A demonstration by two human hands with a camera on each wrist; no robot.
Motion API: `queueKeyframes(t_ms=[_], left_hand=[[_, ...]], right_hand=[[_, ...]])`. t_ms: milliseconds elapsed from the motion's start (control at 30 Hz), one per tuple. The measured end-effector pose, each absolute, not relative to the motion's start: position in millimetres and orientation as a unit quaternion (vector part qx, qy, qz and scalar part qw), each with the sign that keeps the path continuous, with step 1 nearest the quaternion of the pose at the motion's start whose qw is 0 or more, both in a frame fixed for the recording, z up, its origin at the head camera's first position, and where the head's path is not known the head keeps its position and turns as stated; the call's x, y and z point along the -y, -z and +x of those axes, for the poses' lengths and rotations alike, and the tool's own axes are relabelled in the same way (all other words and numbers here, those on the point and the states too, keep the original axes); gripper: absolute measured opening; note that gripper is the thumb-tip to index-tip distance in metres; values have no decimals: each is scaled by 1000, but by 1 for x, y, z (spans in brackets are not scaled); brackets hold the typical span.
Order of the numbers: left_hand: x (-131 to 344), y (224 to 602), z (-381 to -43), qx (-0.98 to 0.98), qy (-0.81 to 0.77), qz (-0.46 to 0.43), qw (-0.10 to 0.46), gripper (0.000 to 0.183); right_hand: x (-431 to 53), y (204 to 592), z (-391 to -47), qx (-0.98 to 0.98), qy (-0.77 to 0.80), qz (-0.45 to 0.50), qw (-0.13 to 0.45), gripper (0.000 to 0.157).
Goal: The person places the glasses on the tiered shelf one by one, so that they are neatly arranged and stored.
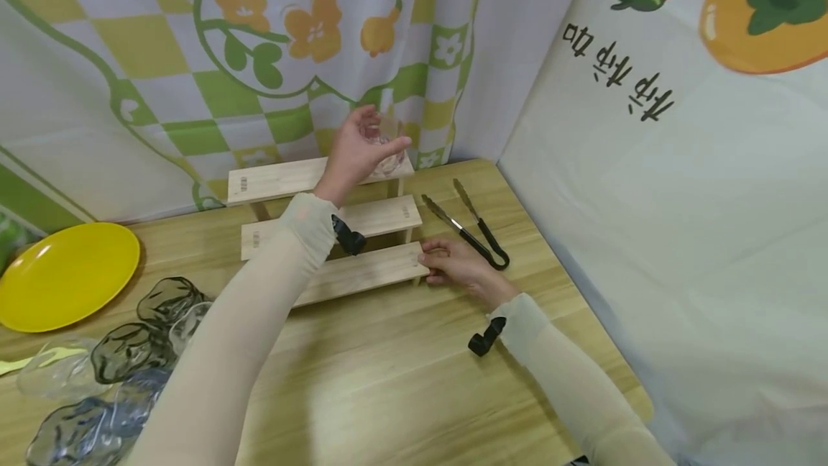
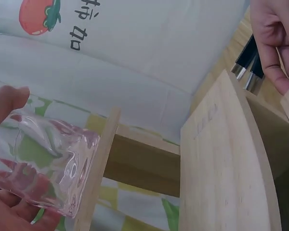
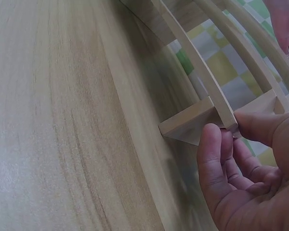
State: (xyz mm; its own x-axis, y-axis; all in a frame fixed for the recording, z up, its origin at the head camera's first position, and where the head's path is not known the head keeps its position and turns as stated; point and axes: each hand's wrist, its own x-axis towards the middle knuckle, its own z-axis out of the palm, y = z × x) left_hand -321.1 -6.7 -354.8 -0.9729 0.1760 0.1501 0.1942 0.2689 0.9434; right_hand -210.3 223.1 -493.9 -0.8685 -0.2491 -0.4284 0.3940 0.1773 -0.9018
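A small three-step wooden rack [image 1: 365, 270] stands on the table against the curtain. On the right end of its top step is a clear, pink-tinted glass cup [image 2: 53, 159], its base at the board. My left hand [image 1: 354, 153] holds this cup, thumb on one side and fingers on the other. Down at the lowest step, my right hand [image 1: 462, 266] pinches the right end of the board between thumb and fingers, as the right wrist view shows close up.
Black-handled tongs [image 1: 481, 237] lie spread just right of the rack. At the left are a yellow plate [image 1: 71, 272], several wavy glass bowls [image 1: 132, 351] and a pale yellow utensil [image 1: 16, 364]. A white printed sheet [image 1: 647, 221] borders the table's right edge.
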Motion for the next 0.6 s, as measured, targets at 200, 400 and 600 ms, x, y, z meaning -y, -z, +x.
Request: queueKeyframes(t_ms=[200, 400, 600], left_hand=[[17, 356, -324, 763, 626, -157, -35, 108], [37, 357, -307, 770, 615, -161, -41, 113], [79, 363, -258, 772, 615, -161, 12, 98]], right_hand=[[-221, 496, -211, -724, 639, 48, 256, 43], [-218, 495, -209, -715, 643, 56, 268, 45], [-218, 494, -212, -714, 645, 60, 265, 45]])
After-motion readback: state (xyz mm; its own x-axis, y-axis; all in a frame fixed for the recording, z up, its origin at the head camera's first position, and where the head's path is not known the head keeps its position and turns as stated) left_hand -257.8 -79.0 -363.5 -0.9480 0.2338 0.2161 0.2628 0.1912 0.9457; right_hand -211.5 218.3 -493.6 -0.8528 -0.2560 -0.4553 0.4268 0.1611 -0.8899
